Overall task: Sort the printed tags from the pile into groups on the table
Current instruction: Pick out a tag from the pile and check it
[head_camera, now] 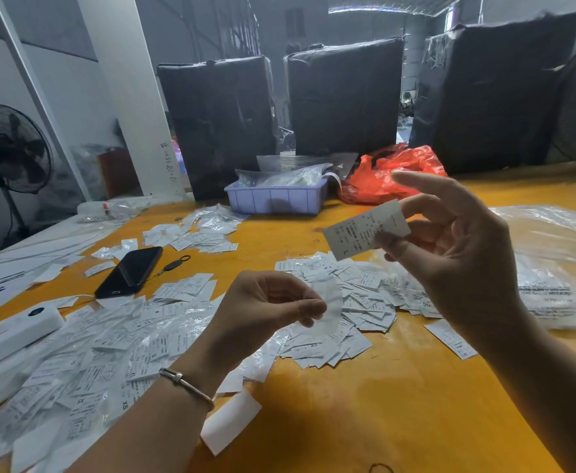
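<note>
— Nearest item?
— Blank white slip [230, 421], flat on the yellow table [399, 404] by the near edge, beside the left forearm.
— Left hand [266, 305]?
— Raised; grip pinches an empty clear sleeve [331, 303].
— Right hand [457, 247]?
— Higher up; thumb and fingers grasp one printed tag [365, 230] marked L.
— Remaining tags?
— Loose pile [85, 356] at the near left corner; second heap [351, 302] mid-table, beneath the hands.
— Other entries?
— Black phone [129, 271] left of centre; lilac tray [276, 198] and red bag [392, 172] at the far edge.
</note>
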The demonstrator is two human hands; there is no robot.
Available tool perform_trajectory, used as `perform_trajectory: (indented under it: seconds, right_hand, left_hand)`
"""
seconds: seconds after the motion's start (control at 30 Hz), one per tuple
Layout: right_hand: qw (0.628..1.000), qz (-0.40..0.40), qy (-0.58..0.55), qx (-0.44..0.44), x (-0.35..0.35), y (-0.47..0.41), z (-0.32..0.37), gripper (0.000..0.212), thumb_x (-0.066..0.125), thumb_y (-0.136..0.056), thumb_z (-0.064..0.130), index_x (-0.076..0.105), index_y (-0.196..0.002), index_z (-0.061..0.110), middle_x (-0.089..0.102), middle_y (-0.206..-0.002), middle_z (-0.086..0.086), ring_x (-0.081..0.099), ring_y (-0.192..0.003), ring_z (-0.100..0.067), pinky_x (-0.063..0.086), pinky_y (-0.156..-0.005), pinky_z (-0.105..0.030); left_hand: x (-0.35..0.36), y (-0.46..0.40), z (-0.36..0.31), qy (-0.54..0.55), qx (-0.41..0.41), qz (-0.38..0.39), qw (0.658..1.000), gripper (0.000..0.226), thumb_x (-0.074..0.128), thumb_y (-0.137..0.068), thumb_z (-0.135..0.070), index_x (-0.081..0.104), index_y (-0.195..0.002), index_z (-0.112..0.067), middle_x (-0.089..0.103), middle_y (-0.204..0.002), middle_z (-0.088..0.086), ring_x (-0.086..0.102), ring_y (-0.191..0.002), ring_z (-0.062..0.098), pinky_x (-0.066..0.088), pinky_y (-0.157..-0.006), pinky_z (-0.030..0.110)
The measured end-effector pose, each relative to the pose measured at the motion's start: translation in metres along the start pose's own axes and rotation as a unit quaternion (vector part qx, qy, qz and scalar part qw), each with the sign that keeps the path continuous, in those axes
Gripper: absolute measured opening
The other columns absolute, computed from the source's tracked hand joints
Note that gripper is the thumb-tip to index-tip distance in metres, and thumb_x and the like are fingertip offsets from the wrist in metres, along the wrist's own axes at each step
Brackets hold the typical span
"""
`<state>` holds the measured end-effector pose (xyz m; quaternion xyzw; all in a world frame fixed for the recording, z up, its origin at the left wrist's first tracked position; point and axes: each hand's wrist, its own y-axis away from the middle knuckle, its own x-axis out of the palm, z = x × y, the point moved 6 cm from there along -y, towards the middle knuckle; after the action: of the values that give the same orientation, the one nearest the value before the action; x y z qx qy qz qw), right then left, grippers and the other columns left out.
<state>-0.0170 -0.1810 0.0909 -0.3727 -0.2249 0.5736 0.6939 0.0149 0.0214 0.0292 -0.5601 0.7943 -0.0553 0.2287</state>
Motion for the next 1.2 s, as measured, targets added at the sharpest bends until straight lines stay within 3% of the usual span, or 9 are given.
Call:
perform_trajectory:
  seconds: [0.23,0.47,0.63,0.87,1.2]
  right_hand:
    - [0.999,0.051,0.01,0.005,0.012,0.005,-0.001,0.056,0.074,-0.075,-0.008,0.056,-0.123,0.015,0.067,-0.089,0.001,0.069,-0.088,-0.005,0.056,-0.069,-0.015]
    - [0.996,0.085,-0.008,0.034,0.014,0.004,-0.011,0.057,0.071,-0.077,-0.009,0.055,-0.128,0.013,0.065,-0.086,0.0,0.069,-0.088,-0.009,0.057,-0.075,-0.019]
    - [0.996,0.084,-0.019,0.034,0.013,0.003,-0.012,0.053,0.07,-0.078,-0.009,0.057,-0.123,0.015,0.067,-0.089,-0.004,0.069,-0.09,-0.01,0.056,-0.074,-0.017]
    - [0.995,0.103,0.008,0.012,0.016,0.003,-0.006,0.045,0.074,-0.076,0.001,0.061,-0.113,0.022,0.07,-0.091,0.004,0.069,-0.084,-0.004,0.054,-0.067,-0.013]
    - [0.988,0.152,0.025,0.022,0.019,0.004,-0.012,0.042,0.071,-0.075,-0.012,0.066,-0.105,0.018,0.07,-0.087,0.001,0.068,-0.079,-0.009,0.055,-0.066,-0.018]
  left_hand:
    - [0.003,-0.001,-0.001,0.0,0.004,0.015,1.0,0.018,0.078,-0.072,-0.021,0.078,-0.083,-0.007,0.075,-0.077,0.009,0.069,-0.067,0.019,0.053,-0.063,0.019]
    - [0.005,0.0,-0.001,0.029,-0.007,0.037,0.999,0.015,0.077,-0.074,-0.018,0.077,-0.084,-0.007,0.075,-0.078,0.011,0.069,-0.067,0.019,0.053,-0.062,0.019]
    - [0.006,0.0,0.0,0.034,-0.014,0.048,0.998,0.016,0.077,-0.074,-0.019,0.077,-0.084,-0.007,0.075,-0.078,0.01,0.07,-0.067,0.018,0.053,-0.062,0.018]
    - [0.008,0.0,0.003,0.034,-0.03,0.066,0.997,0.013,0.076,-0.076,-0.022,0.079,-0.084,-0.013,0.076,-0.08,0.009,0.07,-0.068,0.018,0.053,-0.063,0.018]
    - [0.009,0.0,0.005,0.013,-0.048,0.072,0.996,0.014,0.074,-0.078,-0.029,0.079,-0.083,-0.017,0.076,-0.082,0.004,0.07,-0.069,0.015,0.052,-0.064,0.017]
